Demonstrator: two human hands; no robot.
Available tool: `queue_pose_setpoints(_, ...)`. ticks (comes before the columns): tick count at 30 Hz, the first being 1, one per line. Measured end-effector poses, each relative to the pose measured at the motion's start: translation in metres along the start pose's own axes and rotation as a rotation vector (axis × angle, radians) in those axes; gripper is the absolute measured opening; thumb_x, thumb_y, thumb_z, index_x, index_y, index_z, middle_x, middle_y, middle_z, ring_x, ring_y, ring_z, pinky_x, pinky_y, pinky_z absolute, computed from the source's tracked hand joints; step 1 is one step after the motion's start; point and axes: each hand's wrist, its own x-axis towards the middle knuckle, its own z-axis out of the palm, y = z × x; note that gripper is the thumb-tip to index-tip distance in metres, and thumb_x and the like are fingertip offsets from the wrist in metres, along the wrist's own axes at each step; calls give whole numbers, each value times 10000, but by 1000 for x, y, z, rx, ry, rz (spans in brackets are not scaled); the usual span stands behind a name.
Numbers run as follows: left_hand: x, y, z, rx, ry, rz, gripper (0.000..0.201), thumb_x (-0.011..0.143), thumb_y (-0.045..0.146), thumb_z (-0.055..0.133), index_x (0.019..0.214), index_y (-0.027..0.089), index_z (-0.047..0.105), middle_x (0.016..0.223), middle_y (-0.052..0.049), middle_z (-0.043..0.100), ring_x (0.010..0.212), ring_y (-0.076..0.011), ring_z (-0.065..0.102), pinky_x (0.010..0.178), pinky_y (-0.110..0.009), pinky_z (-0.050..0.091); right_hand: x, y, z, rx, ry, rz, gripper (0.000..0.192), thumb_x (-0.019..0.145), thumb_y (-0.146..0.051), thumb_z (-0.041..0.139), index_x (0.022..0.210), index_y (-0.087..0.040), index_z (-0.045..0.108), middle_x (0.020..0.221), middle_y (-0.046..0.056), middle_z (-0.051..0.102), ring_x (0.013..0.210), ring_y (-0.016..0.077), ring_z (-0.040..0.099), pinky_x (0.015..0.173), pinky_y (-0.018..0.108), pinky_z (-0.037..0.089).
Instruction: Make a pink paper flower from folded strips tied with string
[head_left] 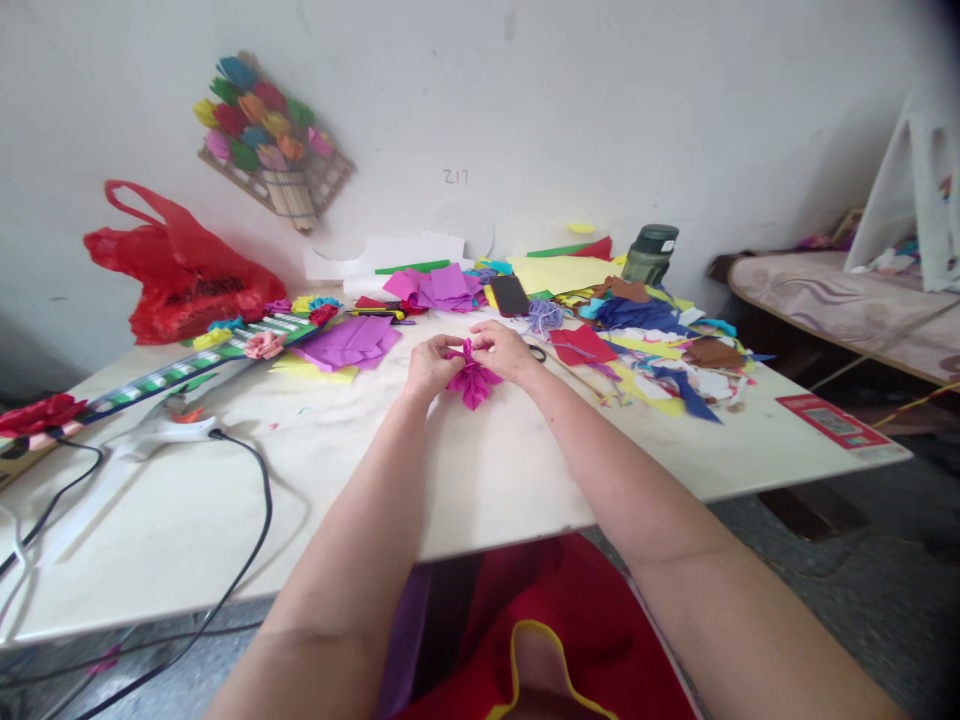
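Observation:
A magenta crepe-paper flower [474, 384] is held between my two hands over the middle of the table. My left hand [435, 364] pinches its left edge. On the opposite side, the fingers of my right hand [501, 351] are closed on the flower's upper right part. Its ruffled petals hang below my fingers, and my fingertips hide some of its top. Just right of my right hand lies a black ring-shaped handle [537, 353]. Stacked purple paper sheets [351, 343] lie to the left of my left hand.
A white glue gun [169, 430] with a black cable lies at the left, near a decorated strip [187, 370]. Behind stand a red plastic bag [187, 280] and a green bottle [649, 254]. A phone [509, 296], red paper [582, 345] and colourful scraps [660, 350] cover the back right.

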Motion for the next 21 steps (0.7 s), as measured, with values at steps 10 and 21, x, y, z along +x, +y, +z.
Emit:
queue_pose_setpoints(10,1,-1,0,-21,25,-35,378,528,178,607,898,113,647,587,-17,622,463,-99,505,444,-198,354,0,-3,-3,53,-14,-25,80,619,-137,569,565,-191,590,1004,25,591,909,169,575,852,323,442)
queue_pose_setpoints(21,1,-1,-2,-128,7,-77,366,512,176,625,875,122,641,559,-1,598,465,-105,519,445,-206,361,0,4,-3,70,-100,-94,87,639,-151,539,635,-188,617,1092,44,564,963,169,564,868,324,440)
